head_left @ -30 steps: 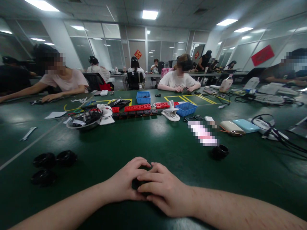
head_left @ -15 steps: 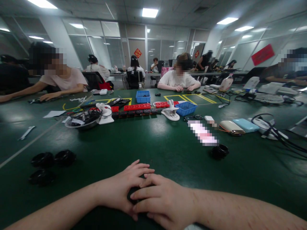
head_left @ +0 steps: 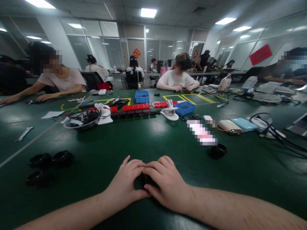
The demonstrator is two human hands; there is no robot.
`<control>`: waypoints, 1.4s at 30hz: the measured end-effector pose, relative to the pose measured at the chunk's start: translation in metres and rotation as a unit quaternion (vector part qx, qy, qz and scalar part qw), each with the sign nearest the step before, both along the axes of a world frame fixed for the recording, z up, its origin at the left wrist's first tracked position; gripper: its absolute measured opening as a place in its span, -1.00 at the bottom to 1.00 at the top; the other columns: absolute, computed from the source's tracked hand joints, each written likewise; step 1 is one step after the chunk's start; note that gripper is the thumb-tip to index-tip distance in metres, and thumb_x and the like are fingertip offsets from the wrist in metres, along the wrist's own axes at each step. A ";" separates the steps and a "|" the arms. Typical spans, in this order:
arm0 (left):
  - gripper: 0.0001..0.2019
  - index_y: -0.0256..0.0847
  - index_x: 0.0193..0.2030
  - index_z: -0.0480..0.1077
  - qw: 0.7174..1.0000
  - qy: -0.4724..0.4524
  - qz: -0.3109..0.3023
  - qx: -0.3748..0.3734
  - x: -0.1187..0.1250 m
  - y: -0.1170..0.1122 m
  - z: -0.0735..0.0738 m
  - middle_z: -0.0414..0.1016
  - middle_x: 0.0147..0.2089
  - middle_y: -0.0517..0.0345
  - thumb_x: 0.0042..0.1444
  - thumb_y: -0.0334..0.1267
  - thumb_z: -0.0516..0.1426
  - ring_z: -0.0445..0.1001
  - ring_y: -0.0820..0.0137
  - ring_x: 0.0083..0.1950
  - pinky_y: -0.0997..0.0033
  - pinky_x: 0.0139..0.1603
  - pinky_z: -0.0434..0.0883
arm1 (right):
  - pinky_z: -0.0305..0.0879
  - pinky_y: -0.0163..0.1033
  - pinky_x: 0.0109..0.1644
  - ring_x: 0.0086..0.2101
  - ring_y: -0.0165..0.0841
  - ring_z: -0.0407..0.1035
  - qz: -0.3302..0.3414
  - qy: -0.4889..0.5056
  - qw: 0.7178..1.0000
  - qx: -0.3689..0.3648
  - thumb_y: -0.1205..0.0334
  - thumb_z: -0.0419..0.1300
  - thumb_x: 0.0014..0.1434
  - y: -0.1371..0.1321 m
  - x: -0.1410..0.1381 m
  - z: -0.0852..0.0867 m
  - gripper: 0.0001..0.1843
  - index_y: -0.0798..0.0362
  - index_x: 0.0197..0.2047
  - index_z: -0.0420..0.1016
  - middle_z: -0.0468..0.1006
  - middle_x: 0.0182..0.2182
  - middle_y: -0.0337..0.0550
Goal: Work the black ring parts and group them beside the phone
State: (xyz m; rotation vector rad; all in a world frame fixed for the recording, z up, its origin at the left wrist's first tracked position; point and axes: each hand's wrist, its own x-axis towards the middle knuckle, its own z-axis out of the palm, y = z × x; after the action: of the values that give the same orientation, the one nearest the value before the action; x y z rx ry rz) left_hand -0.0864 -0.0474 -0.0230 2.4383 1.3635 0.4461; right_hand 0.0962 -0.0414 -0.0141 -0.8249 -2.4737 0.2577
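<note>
My left hand (head_left: 130, 179) and my right hand (head_left: 165, 182) meet over the green table in front of me. Between them is a black part (head_left: 148, 180), mostly covered by my fingers; only a dark piece of its side shows. Curled over it, the fingers and thumb of my right hand are closed. My left hand arches against its left side, fingertips meeting those of the right and thumb reaching underneath. On the left lie three glossy black ring-shaped parts (head_left: 40, 160). A similar black ring (head_left: 218, 150) sits on the right.
Farther back are a metal bowl (head_left: 81, 123) of dark pieces, red and black power strips (head_left: 136, 108), a white clip stand (head_left: 169, 112) and blue bins (head_left: 185, 108). Power banks (head_left: 246, 124) and cables lie right, a wrench (head_left: 24, 134) left. Co-workers (head_left: 177, 80) sit across the table.
My hands have drawn together, and the right has risen and curled round the black part, which now shows between them. My left fingers have bent inward. The view has shifted slightly.
</note>
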 end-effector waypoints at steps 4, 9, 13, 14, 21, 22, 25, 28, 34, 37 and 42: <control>-0.60 -0.16 -0.16 0.37 1.000 -0.019 0.007 0.000 0.005 -0.002 0.003 0.42 -0.12 0.12 -0.21 -0.28 0.27 0.34 0.20 -0.01 -0.12 0.22 -0.09 | -0.02 -0.06 0.05 -0.21 -0.32 0.19 0.021 0.026 0.999 0.002 0.25 0.16 0.06 -0.004 -0.001 -0.003 -0.70 0.05 -0.10 0.33 0.44 -0.13 -0.19; -0.57 -0.12 -0.15 0.40 0.995 -0.052 -0.076 -0.026 -0.002 0.002 0.000 0.33 -0.05 0.11 -0.26 -0.24 0.30 0.27 0.19 0.03 0.09 0.16 0.13 | -0.16 -0.04 0.19 -0.17 -0.35 0.20 0.115 0.043 0.992 -0.011 0.25 0.11 0.08 -0.005 0.002 0.001 -0.73 0.02 -0.10 0.34 0.44 -0.09 -0.24; -0.52 -0.06 -0.14 0.42 0.982 -0.043 -0.179 -0.039 -0.010 0.007 0.003 0.20 0.08 0.13 -0.33 -0.20 0.33 0.11 0.10 0.15 0.12 0.20 0.07 | -0.09 -0.10 0.19 -0.14 -0.38 0.22 0.232 0.038 0.971 -0.031 0.32 0.06 0.05 -0.002 0.003 0.007 -0.77 0.06 -0.17 0.38 0.44 -0.10 -0.22; -0.49 -0.06 -0.13 0.41 0.978 -0.041 -0.198 -0.045 -0.010 0.007 0.005 0.21 0.07 0.14 -0.35 -0.22 0.33 0.11 0.11 0.14 0.12 0.22 0.05 | -0.06 -0.13 0.18 -0.13 -0.39 0.22 0.251 0.034 0.967 -0.034 0.34 0.05 0.03 -0.002 0.002 0.008 -0.76 0.08 -0.19 0.38 0.45 -0.11 -0.21; -0.36 -0.03 0.00 0.31 0.970 -0.029 -0.230 -0.073 -0.008 0.005 0.018 0.20 0.07 0.15 -0.35 -0.33 0.28 0.17 0.14 0.10 0.12 0.21 0.06 | 0.03 -0.15 0.11 -0.11 -0.38 0.19 0.260 0.005 0.965 -0.021 0.30 0.06 0.05 -0.002 0.002 0.005 -0.75 0.06 -0.15 0.37 0.42 -0.08 -0.22; -0.34 -0.03 0.04 0.28 0.970 -0.022 -0.230 -0.076 -0.009 0.006 0.018 0.19 0.10 0.14 -0.32 -0.31 0.29 0.17 0.13 0.12 0.07 0.23 0.01 | 0.03 -0.13 0.09 -0.12 -0.37 0.19 0.242 0.006 0.970 -0.011 0.27 0.06 0.07 -0.002 0.002 0.005 -0.75 0.05 -0.13 0.36 0.41 -0.07 -0.22; -0.18 -0.04 0.18 0.10 0.974 -0.008 -0.210 -0.081 -0.015 0.010 0.011 0.14 0.18 0.07 -0.27 -0.12 0.32 0.12 0.09 0.19 -0.11 0.26 -0.20 | 0.09 -0.10 -0.01 -0.14 -0.31 0.18 0.167 0.013 0.986 0.014 0.22 0.06 0.13 -0.001 0.002 0.003 -0.72 0.07 -0.08 0.35 0.39 -0.04 -0.16; -0.05 -0.11 0.26 -0.08 0.991 -0.007 -0.128 -0.041 -0.019 0.012 -0.001 0.13 0.20 -0.04 -0.24 0.10 0.27 0.08 0.07 0.22 -0.19 0.24 -0.25 | 0.12 -0.14 -0.13 -0.18 -0.29 0.20 0.087 0.008 0.996 0.010 0.21 0.07 0.14 0.000 0.003 0.000 -0.72 0.08 -0.08 0.35 0.42 -0.12 -0.10; -0.28 -0.19 0.01 0.23 0.999 -0.018 -0.024 0.030 -0.006 0.001 -0.007 0.34 -0.04 0.02 -0.29 0.13 0.27 0.29 0.09 0.04 -0.20 0.22 -0.12 | 0.12 -0.16 -0.19 -0.26 -0.29 0.21 0.024 0.001 1.000 0.008 0.13 0.18 0.07 0.001 0.001 -0.002 -0.71 0.09 -0.15 0.40 0.42 -0.25 -0.09; -0.54 -0.18 -0.16 0.32 0.999 -0.015 -0.014 0.033 0.001 -0.003 -0.003 0.37 -0.18 0.13 -0.21 -0.06 0.27 0.35 0.20 -0.08 -0.13 0.22 -0.05 | 0.12 -0.15 -0.17 -0.26 -0.29 0.20 0.030 -0.003 1.000 0.001 0.16 0.17 0.07 0.000 0.000 -0.002 -0.70 0.09 -0.13 0.39 0.41 -0.26 -0.09; -0.64 -0.18 -0.19 0.35 0.999 -0.040 -0.034 -0.013 0.002 0.002 0.002 0.33 -0.20 0.15 -0.20 -0.24 0.26 0.32 0.25 -0.13 0.04 0.11 0.17 | 0.14 -0.15 -0.16 -0.23 -0.29 0.19 0.081 0.001 0.996 -0.020 0.20 0.09 0.12 0.000 0.002 0.000 -0.73 0.11 -0.12 0.37 0.38 -0.18 -0.06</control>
State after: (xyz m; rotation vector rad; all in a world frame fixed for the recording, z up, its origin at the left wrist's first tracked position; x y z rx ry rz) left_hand -0.0845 -0.0459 -0.0211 2.4110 1.2416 0.4985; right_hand 0.0979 -0.0410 -0.0142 -0.6395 -2.5452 0.3663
